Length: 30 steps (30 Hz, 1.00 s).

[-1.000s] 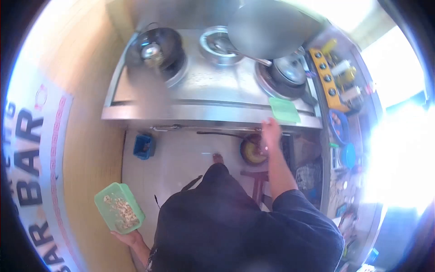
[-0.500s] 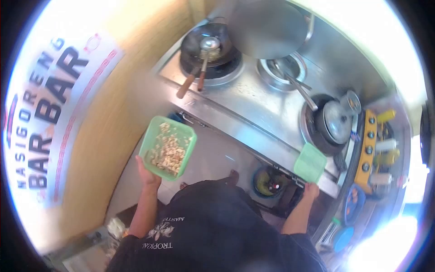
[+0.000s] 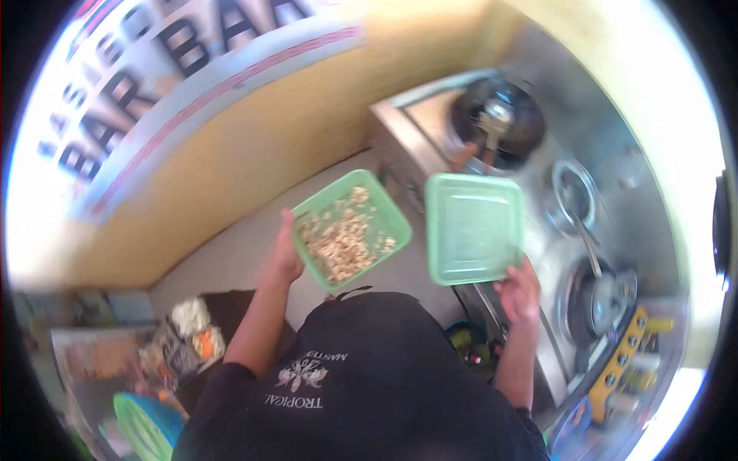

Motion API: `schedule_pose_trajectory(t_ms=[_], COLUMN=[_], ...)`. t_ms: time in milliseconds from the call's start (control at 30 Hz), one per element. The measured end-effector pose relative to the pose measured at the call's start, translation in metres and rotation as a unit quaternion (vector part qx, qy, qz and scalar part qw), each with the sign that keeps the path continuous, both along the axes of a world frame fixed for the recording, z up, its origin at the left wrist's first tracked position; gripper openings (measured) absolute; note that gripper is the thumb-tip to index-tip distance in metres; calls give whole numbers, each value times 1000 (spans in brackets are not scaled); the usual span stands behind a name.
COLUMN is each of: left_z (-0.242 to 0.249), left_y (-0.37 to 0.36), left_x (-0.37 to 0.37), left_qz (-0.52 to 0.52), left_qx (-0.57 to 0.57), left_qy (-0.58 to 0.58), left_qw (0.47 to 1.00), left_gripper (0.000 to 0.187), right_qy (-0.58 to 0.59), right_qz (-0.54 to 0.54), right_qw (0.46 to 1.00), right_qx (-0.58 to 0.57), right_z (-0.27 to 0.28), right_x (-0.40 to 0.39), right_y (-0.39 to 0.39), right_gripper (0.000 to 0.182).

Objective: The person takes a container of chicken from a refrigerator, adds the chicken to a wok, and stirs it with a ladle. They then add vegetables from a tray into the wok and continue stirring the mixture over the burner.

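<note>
Left hand [image 3: 286, 257] holds a green plastic tub [image 3: 351, 227] by its near-left edge, fingers clamped on the rim, thumb side up. Tub is square-ish, shallow, light green, tilted a bit toward the camera, and about half filled with pale chopped bits [image 3: 344, 238], beige and white, exact food unclear. It sits in the air in front of the chest, above the floor, left of the stove.

Right hand [image 3: 520, 290] grips a matching green lid [image 3: 474, 228] at its lower right corner, fingers shut on the edge. Lid is square with rounded corners, flat, translucent light green, raised border, face turned to the camera. Lid and tub are side by side, near but not touching.

Behind the lid runs a steel stove desk [image 3: 430, 123] with a dark wok [image 3: 498, 123] and a ladle [image 3: 492, 121] in it, a steel bowl [image 3: 573, 192] further right, and a lidded pot [image 3: 607, 296] near the right hand. Yellow wall with a printed banner [image 3: 154, 84] on the left. View blurred.
</note>
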<state>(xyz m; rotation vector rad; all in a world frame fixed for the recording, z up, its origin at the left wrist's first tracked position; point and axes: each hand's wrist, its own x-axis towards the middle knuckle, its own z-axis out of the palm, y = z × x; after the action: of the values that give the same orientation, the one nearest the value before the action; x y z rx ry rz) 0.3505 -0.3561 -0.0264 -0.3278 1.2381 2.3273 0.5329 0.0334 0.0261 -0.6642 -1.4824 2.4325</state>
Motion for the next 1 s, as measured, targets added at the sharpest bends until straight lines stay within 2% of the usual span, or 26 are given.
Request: schedule_pose_trajectory(t_ms=[33, 100, 133, 200, 267, 367, 433, 467, 533, 567, 633, 667, 700, 733, 800, 833, 967, 1000], left_z=[0, 0, 1, 7, 4, -4, -5, -8, -19, -28, -32, -35, -38, -43, -54, -48, -65, -59], left_y=[-20, -61, -84, -126, -171, -225, -251, -260, -280, -289, -305, -314, -322, -325, -332, -337, -375, -381], left_x=[-4, -8, -5, -5, -2, 9, 12, 13, 10, 8, 3, 0, -3, -9, -30, -37, -64, -67], left_qz=[6, -7, 34, 64, 127, 201, 232, 262, 303, 325, 379, 397, 431, 457, 518, 540, 605, 637], left_qx=[-4, 26, 25, -14, -24, -39, -18, -21, -22, -39, -18, 10, 55, 51, -54, -21, -82, -81], left_qy=[-6, 11, 10, 60, 61, 44, 41, 37, 21, 15, 19, 21, 10, 13, -12, 3, 35, 2], left_qw=[1000, 1000, 999, 996, 990, 978, 972, 964, 952, 945, 925, 918, 901, 888, 854, 841, 791, 766], left_gripper=[73, 73, 73, 72, 72, 71, 75, 75, 79, 80, 82, 83, 75, 75, 60, 57, 62, 60], right_qy=[-10, -27, -28, -7, 17, 2, 82, 91, 123, 146, 248, 270, 227, 177, 184, 186, 280, 277], right_qz=[88, 171, 212, 313, 353, 386, 345, 373, 330, 358, 339, 362, 413, 461, 492, 499, 547, 571], right_qw=[995, 985, 977, 930, 907, 881, 860, 849, 840, 831, 776, 768, 782, 792, 772, 763, 709, 688], right_qx=[33, -8, -7, 193, 229, 275, 368, 362, 413, 400, 470, 455, 407, 359, 357, 366, 347, 354], right_z=[12, 29, 23, 4, 1, -20, -53, -62, -78, -93, -125, -131, -134, -135, -129, -126, -125, -113], right_x=[-44, -112, -133, -173, -197, -228, -257, -269, -298, -315, -355, -372, -387, -401, -435, -450, -500, -503], right_y=[-44, -139, -169, -226, -278, -344, -381, -399, -441, -457, -486, -506, -524, -543, -581, -598, -680, -701], right_gripper=[42, 47, 47, 44, 40, 36, 30, 30, 24, 24, 25, 25, 24, 22, 20, 19, 21, 23])
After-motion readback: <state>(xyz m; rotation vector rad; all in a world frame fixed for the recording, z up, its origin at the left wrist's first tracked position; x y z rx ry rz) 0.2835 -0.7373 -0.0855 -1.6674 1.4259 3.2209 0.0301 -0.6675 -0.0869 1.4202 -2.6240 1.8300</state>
